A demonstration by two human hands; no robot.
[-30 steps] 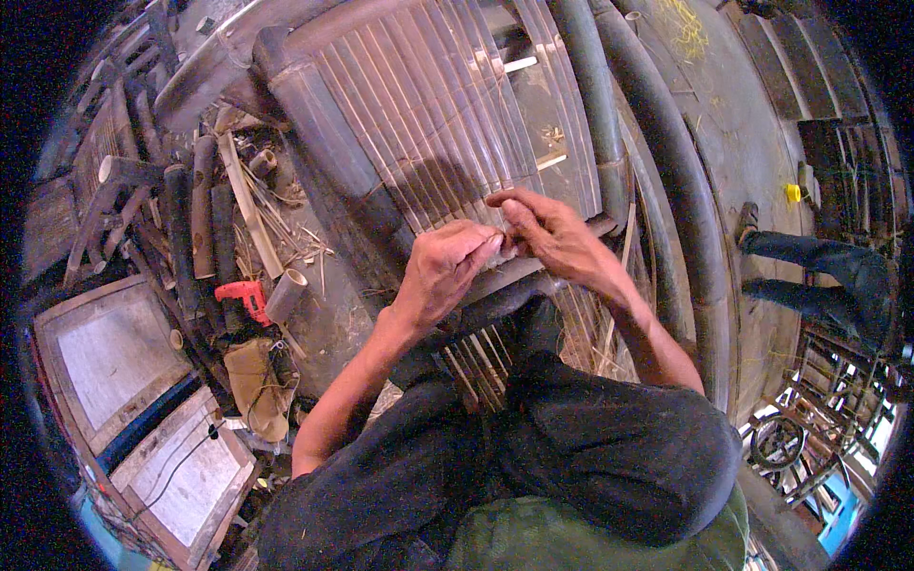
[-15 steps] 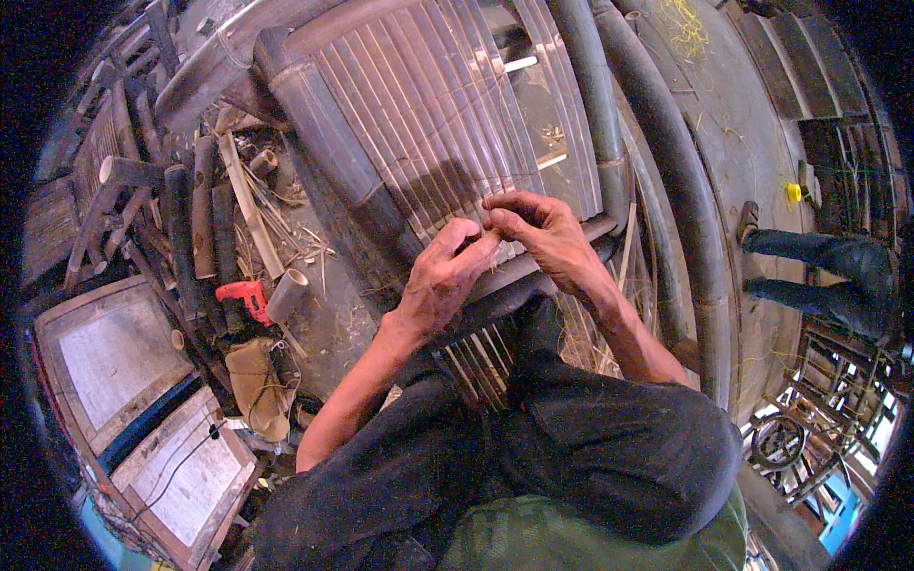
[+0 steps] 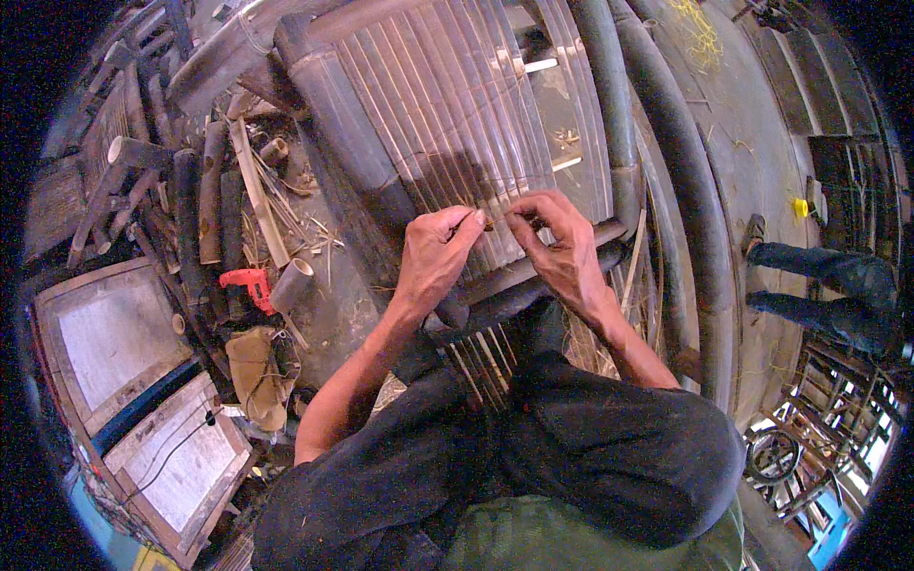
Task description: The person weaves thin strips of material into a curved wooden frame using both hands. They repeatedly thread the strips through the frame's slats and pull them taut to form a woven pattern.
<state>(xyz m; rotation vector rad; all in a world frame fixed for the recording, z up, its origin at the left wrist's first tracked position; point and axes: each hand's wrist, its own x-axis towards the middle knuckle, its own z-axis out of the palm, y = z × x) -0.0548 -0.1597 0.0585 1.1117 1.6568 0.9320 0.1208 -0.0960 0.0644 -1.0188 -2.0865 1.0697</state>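
Observation:
A panel of pale bamboo slats [image 3: 457, 114] set in a dark bamboo frame [image 3: 362, 162] lies in front of me. My left hand [image 3: 436, 257] and my right hand [image 3: 557, 243] meet over the slats near the panel's lower dark crossbar [image 3: 533, 281]. Both pinch a small thin brown piece [image 3: 490, 225] between fingertips, just above the slat surface. What the piece is stays too small to tell. My dark-trousered knees fill the lower middle of the view.
Left of the panel lie bamboo poles [image 3: 205, 205], offcuts, a short bamboo tube [image 3: 290, 284], a red power drill [image 3: 246, 284] and a tan cloth. Framed flat panels [image 3: 114, 333] sit lower left. Another person's legs [image 3: 828, 285] stand at the right on the concrete floor.
Both hands have shifted slightly up the slats and drawn a little apart, fingertips now pinching the small piece between them.

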